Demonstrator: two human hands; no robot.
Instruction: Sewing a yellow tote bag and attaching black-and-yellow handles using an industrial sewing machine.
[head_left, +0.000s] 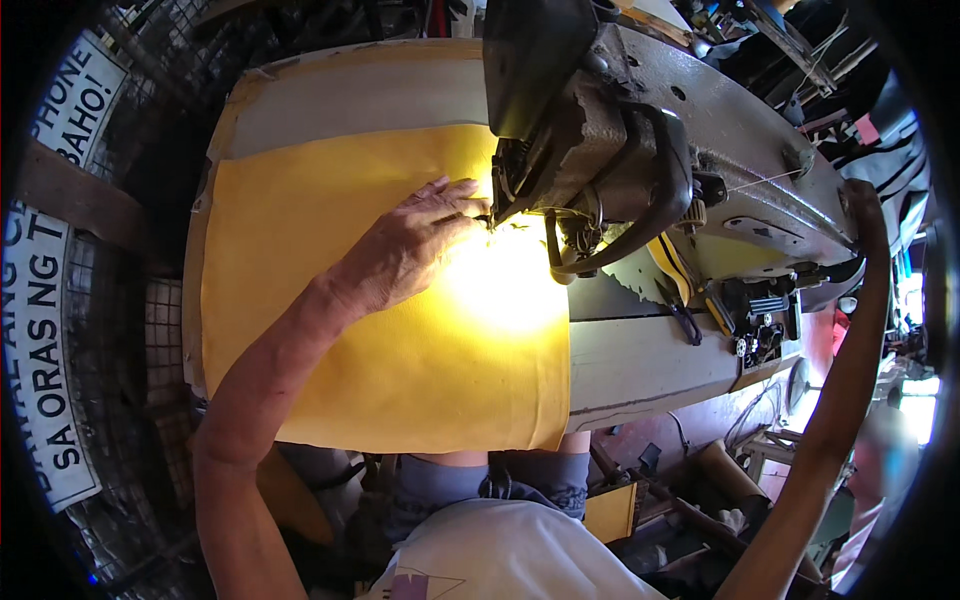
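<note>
the sewing machine (575, 150) partly hides the glare-bleached yellow sheet (360, 375).

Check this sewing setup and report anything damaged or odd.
Wear stands out: the sewing machine has chipped-looking paint on its head, and the table looks ragged at its far left corner. The yellow sheet shows no obvious damage, though glare hides part beside the left hand.

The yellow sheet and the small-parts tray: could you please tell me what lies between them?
In the head view, yellow-and-black hand tools lie between the yellow sheet and the small-parts tray.
</note>
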